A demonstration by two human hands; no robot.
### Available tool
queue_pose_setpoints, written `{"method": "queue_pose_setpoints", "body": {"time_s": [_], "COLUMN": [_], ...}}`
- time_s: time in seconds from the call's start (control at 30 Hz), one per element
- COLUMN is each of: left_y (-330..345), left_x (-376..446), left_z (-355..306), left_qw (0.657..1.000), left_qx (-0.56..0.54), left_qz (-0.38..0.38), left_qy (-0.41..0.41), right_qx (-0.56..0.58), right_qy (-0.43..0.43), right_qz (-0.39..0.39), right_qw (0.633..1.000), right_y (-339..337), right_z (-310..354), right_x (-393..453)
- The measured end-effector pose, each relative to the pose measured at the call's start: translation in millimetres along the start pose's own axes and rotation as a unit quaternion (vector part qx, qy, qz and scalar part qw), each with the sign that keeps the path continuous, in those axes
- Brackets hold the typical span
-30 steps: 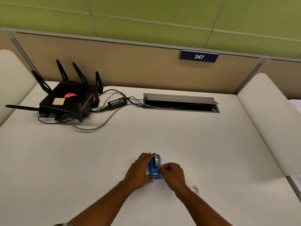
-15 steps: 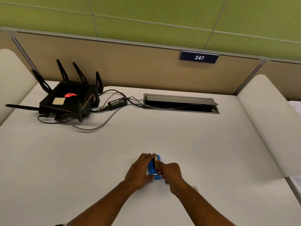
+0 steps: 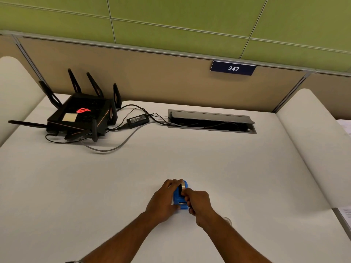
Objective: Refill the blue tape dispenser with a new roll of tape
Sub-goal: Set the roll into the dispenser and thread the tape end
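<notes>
The blue tape dispenser (image 3: 179, 198) stands on the white desk (image 3: 133, 177) near its front, with a roll of tape (image 3: 183, 185) seated in its top. My left hand (image 3: 163, 201) wraps the dispenser's left side, fingers over the far end. Pressed against its right side, my right hand (image 3: 198, 203) has its fingertips pinched at the tape just below the roll. A small clear tape ring (image 3: 228, 220) lies on the desk to the right, mostly hidden behind my right forearm.
A black router (image 3: 81, 116) with antennas sits at the back left, cables and a power brick (image 3: 137, 120) trailing to an open cable tray (image 3: 211, 121) at the back centre. A partition with sign 247 rises behind. Papers (image 3: 344, 128) lie at the far right.
My right hand has moved left and up along the dispenser, its fingers now at the tape under the roll. It covers more of the clear ring. My left hand has kept its hold.
</notes>
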State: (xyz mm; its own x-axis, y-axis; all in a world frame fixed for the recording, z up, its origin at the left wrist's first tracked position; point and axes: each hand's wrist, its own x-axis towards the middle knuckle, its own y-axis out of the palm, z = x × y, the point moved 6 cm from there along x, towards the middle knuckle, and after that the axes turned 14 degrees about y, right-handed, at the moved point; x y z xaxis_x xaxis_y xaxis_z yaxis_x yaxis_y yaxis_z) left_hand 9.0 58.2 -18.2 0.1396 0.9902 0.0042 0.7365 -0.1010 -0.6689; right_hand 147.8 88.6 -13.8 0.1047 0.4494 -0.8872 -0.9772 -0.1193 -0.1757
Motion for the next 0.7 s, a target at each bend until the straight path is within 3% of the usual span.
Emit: {"method": "queue_pose_setpoints", "body": {"time_s": [0.7], "left_y": [0.4], "left_x": [-1.9], "left_z": [4.0], "left_qw": [1.0], "left_qx": [-0.004], "left_qz": [-0.008], "left_qy": [-0.006], "right_qx": [-0.051], "right_qy": [-0.036], "right_qz": [-0.026], "right_qw": [0.998], "right_y": [-0.4], "right_z": [-9.7], "right_x": [0.1]}}
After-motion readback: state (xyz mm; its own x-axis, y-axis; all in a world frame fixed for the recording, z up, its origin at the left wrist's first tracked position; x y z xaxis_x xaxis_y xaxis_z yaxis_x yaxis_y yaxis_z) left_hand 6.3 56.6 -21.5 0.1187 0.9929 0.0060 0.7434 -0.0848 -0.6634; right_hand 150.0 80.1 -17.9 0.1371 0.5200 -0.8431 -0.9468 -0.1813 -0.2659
